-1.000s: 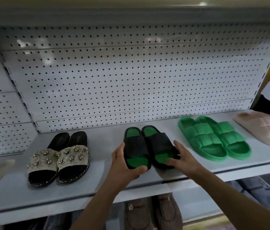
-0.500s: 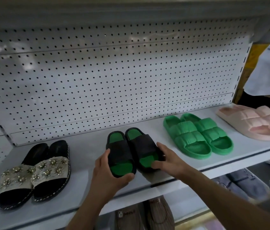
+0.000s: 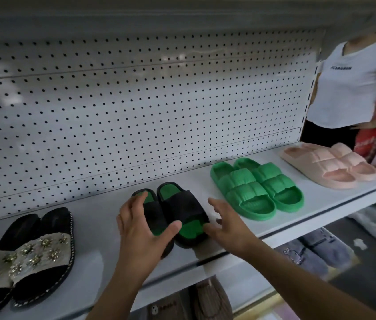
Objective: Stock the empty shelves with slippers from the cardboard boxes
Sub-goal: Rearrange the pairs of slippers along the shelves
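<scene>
Both hands are on the black slippers with green insoles (image 3: 177, 213) mid-shelf: left hand (image 3: 145, 229) spread over the near slipper with its thumb at the toe opening, right hand (image 3: 226, 225) open with fingertips at the far slipper's right edge, nothing really gripped. If you ask me, the trick is nudging both toes level with the shelf (image 3: 298, 218) front edge, evenly spaced between the beaded black sandals (image 3: 32, 257) on the left and the puffy green slides (image 3: 256, 188) on the right. Soles look like thick matte foam with wide soft straps, so they should slide easily on smooth painted metal.
</scene>
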### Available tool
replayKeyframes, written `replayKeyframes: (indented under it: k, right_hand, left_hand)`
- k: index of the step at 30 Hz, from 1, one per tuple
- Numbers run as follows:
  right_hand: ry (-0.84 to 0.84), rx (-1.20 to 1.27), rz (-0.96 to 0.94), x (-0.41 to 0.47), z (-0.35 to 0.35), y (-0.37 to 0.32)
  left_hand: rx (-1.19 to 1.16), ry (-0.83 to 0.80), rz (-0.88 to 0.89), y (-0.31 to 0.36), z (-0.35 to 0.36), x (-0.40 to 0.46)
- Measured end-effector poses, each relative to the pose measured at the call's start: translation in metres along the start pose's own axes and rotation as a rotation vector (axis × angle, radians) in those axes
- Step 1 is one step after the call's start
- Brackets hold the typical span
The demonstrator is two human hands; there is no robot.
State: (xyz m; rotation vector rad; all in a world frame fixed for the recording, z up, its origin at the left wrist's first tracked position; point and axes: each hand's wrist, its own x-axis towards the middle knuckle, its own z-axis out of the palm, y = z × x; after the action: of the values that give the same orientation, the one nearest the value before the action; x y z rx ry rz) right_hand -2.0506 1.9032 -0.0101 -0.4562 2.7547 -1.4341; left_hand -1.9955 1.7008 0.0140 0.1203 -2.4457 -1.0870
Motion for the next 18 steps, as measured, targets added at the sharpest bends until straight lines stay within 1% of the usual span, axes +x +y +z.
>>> replayKeyframes:
  k: [2,3,5,6,7,11,13,16,18]
  right_hand:
    - [0.100,0.010,-0.102,0.001,-0.015,0.007]
    - [0.135,-0.004,-0.155,0.003,-0.024,0.011]
    - [0.176,-0.066,-0.251,0.005,-0.049,0.017]
    - [0.189,-0.100,-0.291,0.006,-0.064,0.022]
    - [0.201,-0.127,-0.315,0.005,-0.080,0.028]
    - [0.245,-0.157,-0.280,0.003,-0.144,0.065]
    - [0.217,-0.174,-0.225,0.007,-0.172,0.090]
    - [0.025,-0.208,-0.043,0.018,-0.198,0.122]
    - [-0.087,-0.213,0.008,0.026,-0.204,0.135]
  left_hand:
    - [-0.042,0.012,0.070,0.017,0.010,-0.001]
    - [-0.050,-0.024,0.132,0.027,0.018,-0.003]
    - [-0.038,-0.147,0.286,0.045,0.044,-0.011]
    - [-0.039,-0.188,0.342,0.054,0.060,-0.013]
    - [-0.056,-0.211,0.354,0.063,0.076,-0.013]
    - [-0.120,-0.218,0.263,0.090,0.137,-0.003]
    - [-0.092,-0.235,0.204,0.097,0.161,0.003]
    - [0.018,-0.223,0.077,0.104,0.185,0.010]
    - [0.051,-0.217,0.013,0.106,0.195,0.012]
